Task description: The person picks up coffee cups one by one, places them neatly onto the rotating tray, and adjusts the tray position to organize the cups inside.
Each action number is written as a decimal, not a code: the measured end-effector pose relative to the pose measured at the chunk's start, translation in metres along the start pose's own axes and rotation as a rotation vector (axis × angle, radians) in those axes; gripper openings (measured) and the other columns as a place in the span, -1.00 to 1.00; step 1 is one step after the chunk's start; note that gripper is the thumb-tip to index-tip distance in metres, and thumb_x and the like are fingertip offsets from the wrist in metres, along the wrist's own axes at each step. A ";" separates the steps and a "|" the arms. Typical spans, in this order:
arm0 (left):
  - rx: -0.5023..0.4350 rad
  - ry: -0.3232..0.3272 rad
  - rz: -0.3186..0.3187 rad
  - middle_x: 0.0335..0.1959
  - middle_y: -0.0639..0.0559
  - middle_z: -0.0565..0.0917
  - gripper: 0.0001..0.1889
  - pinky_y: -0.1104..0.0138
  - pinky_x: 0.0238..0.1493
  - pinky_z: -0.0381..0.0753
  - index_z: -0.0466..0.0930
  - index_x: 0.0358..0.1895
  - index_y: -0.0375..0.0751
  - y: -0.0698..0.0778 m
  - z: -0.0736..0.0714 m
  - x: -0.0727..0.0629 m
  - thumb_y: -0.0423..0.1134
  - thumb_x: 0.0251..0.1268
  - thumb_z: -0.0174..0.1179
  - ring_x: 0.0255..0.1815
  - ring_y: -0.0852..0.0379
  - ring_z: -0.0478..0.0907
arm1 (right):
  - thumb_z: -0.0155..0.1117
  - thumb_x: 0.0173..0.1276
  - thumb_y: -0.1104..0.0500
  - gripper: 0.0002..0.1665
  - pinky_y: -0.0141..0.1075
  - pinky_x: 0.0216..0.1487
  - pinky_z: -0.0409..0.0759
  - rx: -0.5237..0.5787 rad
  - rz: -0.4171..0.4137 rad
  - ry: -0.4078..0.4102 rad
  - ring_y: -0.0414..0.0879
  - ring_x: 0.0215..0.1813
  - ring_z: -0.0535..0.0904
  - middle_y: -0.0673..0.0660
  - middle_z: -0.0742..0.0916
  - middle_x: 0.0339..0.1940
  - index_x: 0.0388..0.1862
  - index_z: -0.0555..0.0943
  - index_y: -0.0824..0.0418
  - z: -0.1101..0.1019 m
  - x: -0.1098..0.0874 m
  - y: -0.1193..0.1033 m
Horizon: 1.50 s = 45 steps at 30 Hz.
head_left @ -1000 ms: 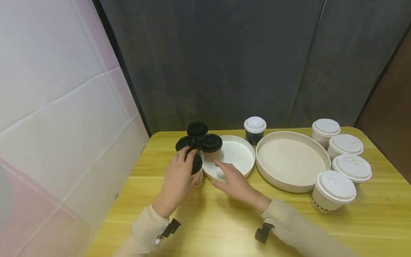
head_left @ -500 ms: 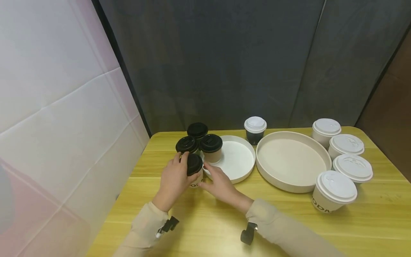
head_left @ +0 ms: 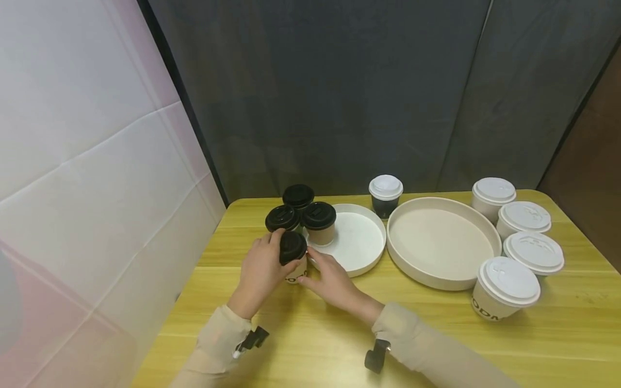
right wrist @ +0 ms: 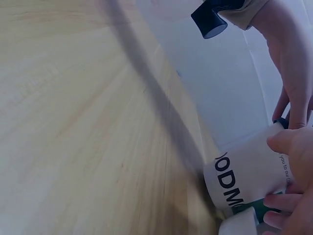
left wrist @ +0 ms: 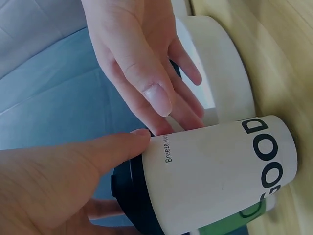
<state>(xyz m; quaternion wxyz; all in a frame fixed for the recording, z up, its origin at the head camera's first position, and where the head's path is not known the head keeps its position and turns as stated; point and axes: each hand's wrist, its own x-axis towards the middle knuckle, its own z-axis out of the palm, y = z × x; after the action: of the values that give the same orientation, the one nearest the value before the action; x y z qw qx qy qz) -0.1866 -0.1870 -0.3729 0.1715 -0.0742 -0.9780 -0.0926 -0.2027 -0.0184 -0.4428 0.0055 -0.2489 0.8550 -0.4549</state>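
Observation:
In the head view my left hand [head_left: 262, 269] grips a white paper coffee cup [head_left: 297, 269] by its black lid [head_left: 292, 247], thumb at the front and fingers round the far side. Dark lettering runs round the cup's lower part. My right hand [head_left: 335, 280] is at the cup's right side, its fingers loosely extended beside the wall and partly hidden in the left wrist view. The cup stands upright at the left front of a round white tray [head_left: 361, 242]. Three more black-lidded cups cluster behind it, among them a brown one [head_left: 321, 237] overlapping the tray's left side.
Right of the white tray lies a larger beige round tray [head_left: 441, 242]. Behind them stands a black cup with a white lid [head_left: 385, 196]. Several white-lidded cups line the beige tray's right side, the nearest cup [head_left: 502, 291] toward the front. A dark curtain [head_left: 339, 97] backs the table.
My right hand has moved left from the white tray's front to the cup's side. My left hand has drawn slightly nearer, its fingers lower on the lid. The other cups stay put.

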 end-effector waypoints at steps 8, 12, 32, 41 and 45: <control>-0.020 0.043 0.022 0.15 -0.28 0.64 -0.12 -0.06 -0.07 0.72 0.40 0.34 -0.24 0.011 -0.022 -0.001 0.13 -0.03 0.50 0.08 -0.24 0.62 | 0.36 0.31 -0.10 -0.04 0.08 0.46 0.39 0.017 0.005 0.038 0.07 0.49 0.37 0.09 0.48 0.47 0.59 0.12 -0.08 -0.014 -0.006 -0.010; -0.047 0.078 0.063 0.16 -0.25 0.64 -0.12 -0.05 -0.04 0.71 0.43 0.32 -0.23 0.021 -0.032 -0.001 0.13 -0.07 0.52 0.10 -0.23 0.62 | 0.36 0.30 -0.12 -0.02 0.05 0.45 0.42 0.016 0.000 0.078 0.04 0.46 0.42 0.11 0.49 0.46 0.59 0.10 -0.09 -0.024 -0.008 -0.013; -0.193 0.105 0.175 0.23 -0.15 0.61 -0.14 0.06 0.14 0.66 0.44 0.30 -0.19 0.058 -0.017 0.021 0.11 -0.10 0.54 0.10 -0.12 0.55 | 0.32 0.34 -0.12 -0.14 -0.03 0.24 0.62 -0.079 -0.059 0.282 0.03 0.24 0.61 0.04 0.54 0.42 0.53 0.20 -0.01 -0.064 -0.018 0.007; -0.291 0.076 0.184 0.24 -0.18 0.52 -0.19 0.06 0.25 0.61 0.40 0.30 -0.21 0.060 0.001 0.022 0.01 -0.03 0.53 0.24 -0.12 0.53 | 0.30 0.38 -0.07 -0.19 -0.02 0.18 0.65 -0.102 -0.071 0.315 0.07 0.17 0.66 0.16 0.62 0.33 0.50 0.24 0.10 -0.065 -0.018 0.020; -0.304 0.073 0.195 0.24 -0.21 0.50 -0.21 0.08 0.27 0.60 0.39 0.30 -0.25 0.058 0.007 0.022 -0.03 0.01 0.51 0.26 -0.12 0.52 | 0.31 0.38 -0.05 -0.19 -0.02 0.19 0.65 -0.105 -0.071 0.323 0.07 0.17 0.67 0.17 0.63 0.31 0.50 0.24 0.11 -0.063 -0.018 0.025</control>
<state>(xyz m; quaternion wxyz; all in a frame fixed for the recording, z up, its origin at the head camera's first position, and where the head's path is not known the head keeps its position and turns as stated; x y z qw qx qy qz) -0.1991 -0.1262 -0.3630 0.2017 -0.1902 -0.9341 -0.2249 -0.2122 0.0496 -0.4293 -0.1609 -0.2023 0.8580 -0.4438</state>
